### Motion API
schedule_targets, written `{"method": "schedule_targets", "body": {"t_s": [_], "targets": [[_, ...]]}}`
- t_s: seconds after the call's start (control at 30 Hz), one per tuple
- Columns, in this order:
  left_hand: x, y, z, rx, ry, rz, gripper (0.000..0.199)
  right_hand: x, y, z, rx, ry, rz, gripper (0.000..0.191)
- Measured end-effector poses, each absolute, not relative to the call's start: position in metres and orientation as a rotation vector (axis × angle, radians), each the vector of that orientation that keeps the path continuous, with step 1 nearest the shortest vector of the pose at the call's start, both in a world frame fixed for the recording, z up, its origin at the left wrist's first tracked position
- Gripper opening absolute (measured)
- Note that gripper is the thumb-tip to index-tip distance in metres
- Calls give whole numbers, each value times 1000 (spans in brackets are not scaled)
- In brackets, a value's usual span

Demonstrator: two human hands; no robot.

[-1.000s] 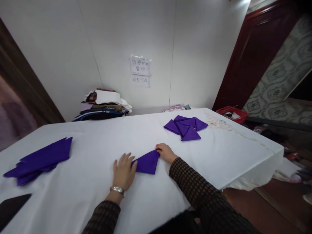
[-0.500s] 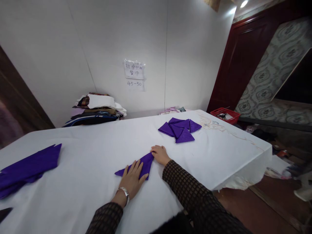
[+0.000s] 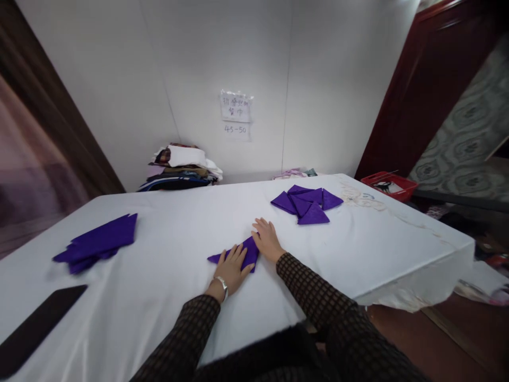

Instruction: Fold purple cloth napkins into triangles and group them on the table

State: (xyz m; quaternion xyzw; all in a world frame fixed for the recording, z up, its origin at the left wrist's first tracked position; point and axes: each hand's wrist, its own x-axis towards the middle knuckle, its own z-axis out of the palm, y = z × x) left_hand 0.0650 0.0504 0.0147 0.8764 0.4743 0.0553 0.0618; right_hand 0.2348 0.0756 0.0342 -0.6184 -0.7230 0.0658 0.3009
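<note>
A purple napkin (image 3: 249, 254), folded into a triangle, lies on the white tablecloth in front of me. My left hand (image 3: 232, 269) rests flat on it with the fingers spread, pressing its near part. At the napkin's upper right corner is my right hand (image 3: 267, 239), its fingers stretched out and the thumb side touching the edge. Beyond the right hand, several purple folded triangles (image 3: 312, 213) lie overlapping. Off to the left, a pile of purple napkins (image 3: 101, 240) lies flat.
A dark flat slab (image 3: 42, 326) lies at the near left. Folded clothes (image 3: 185, 167) are stacked against the wall at the back. Past the table's far right corner stands a red basket (image 3: 392, 185). A paper sign (image 3: 236, 107) hangs on the wall.
My view has swung left, bringing more of the dark slab and the napkin pile into sight. The right hand's fingers have straightened at the napkin's corner; the left hand stays on it.
</note>
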Motion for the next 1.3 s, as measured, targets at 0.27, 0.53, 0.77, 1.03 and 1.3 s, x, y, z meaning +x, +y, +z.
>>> {"method": "schedule_targets", "body": {"t_s": [0.27,0.53,0.77,1.03,1.3], "targets": [[63,45,16,2587,1392,286,62,220,61,18,-1442,-2189,418,37],[63,46,13,2544,1392,286,59,258,72,11,-1677,-2089,410,40],[70,71,36,2425,1477,206,41,255,70,12,-1661,-2107,328,49],[82,100,43,2351,1700,207,31,256,65,18,-1593,-2071,210,37],[74,98,47,2144,1534,199,8,255,57,15,-1590,-1935,-17,47]]}}
